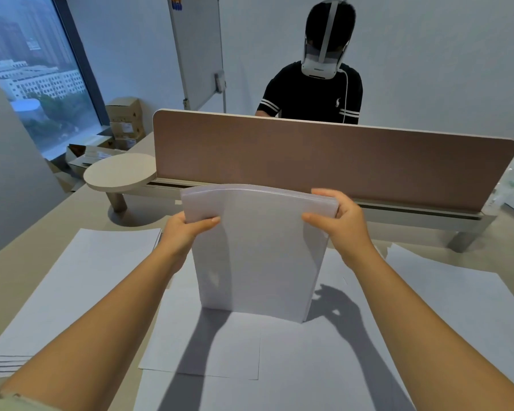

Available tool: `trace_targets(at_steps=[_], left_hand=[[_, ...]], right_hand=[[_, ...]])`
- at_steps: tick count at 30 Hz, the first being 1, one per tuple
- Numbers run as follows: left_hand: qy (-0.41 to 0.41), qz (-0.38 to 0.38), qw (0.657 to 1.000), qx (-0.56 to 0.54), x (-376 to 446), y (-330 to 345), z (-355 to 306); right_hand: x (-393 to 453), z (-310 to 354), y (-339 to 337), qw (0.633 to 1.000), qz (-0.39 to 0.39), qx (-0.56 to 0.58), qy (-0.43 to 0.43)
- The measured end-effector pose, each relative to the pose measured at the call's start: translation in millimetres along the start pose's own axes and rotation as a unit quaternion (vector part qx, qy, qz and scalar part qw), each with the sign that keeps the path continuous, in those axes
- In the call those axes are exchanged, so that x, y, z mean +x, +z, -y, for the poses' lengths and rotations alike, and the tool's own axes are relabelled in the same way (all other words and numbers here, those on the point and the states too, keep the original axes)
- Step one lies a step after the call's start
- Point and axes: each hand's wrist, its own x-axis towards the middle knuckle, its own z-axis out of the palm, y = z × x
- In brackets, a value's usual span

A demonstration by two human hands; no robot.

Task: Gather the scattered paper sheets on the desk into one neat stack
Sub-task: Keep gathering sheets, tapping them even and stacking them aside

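Two hands hold one bundle of sheets (258, 256) upright at mid-desk, its long axis vertical: left hand (187, 229) and right hand (339, 221) pinch its upper corners, bottom edge resting on loose sheets (279, 357) beneath.

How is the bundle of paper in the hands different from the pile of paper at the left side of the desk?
The held bundle stands upright on its lower edge, while the left pile lies flat on the desk. The left hand and right hand grip the bundle's upper sides; nothing touches the pile. The bundle's top bows slightly; the pile's near edges are fanned and uneven. Both are plain white sheets.
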Motion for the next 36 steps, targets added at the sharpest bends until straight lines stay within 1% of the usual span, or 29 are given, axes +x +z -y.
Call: trace_targets(at_steps=[1,3,5,7,10,13,15,18,22,24,28,31,33,36], left_hand=[[-0.004,0.002,1.0,0.004,1,-1,2],[-0.021,0.013,1.0,0.018,3,-3,11],[-0.046,0.034,0.998,0.019,1,-4,23],[-0.055,0.043,0.997,0.013,-2,-1,37],[-0.051,0.033,0.998,-0.006,-3,6,46],[-0.054,0.041,0.997,-0.036,-1,10,37],[-0.041,0.052,0.997,-0.046,-2,10,29],[-0.03,0.053,0.998,-0.032,-8,8,30],[-0.062,0.059,0.996,-0.028,-19,12,49],[-0.063,0.051,0.996,-0.032,-23,18,52],[-0.05,0.049,0.996,-0.052,-21,25,46],[-0.058,0.047,0.997,-0.031,-26,29,48],[-0.079,0.027,0.997,0.002,-30,33,60],[-0.116,-0.013,0.993,0.024,-31,40,78]], right_hand=[[0,-7,-1,0.997,0.017,0.041,0.064],[-1,-28,-1,0.984,0.04,0.053,0.164],[-8,-46,1,0.974,0.055,0.04,0.218],[-13,-58,6,0.967,0.048,0.056,0.242],[-13,-56,15,0.968,0.015,0.079,0.238],[-5,-43,12,0.975,-0.008,0.083,0.204],[-3,-35,4,0.98,0.006,0.082,0.183],[-6,-37,-6,0.981,0.027,0.075,0.175],[-18,-59,-5,0.975,0.031,0.079,0.207],[-20,-65,-2,0.972,0.027,0.086,0.219],[-11,-60,-8,0.973,0.012,0.108,0.202],[-10,-68,-18,0.976,0.023,0.082,0.201],[-15,-83,-18,0.972,0.035,0.049,0.227],[-17,-97,-15,0.964,0.064,0.004,0.258]])
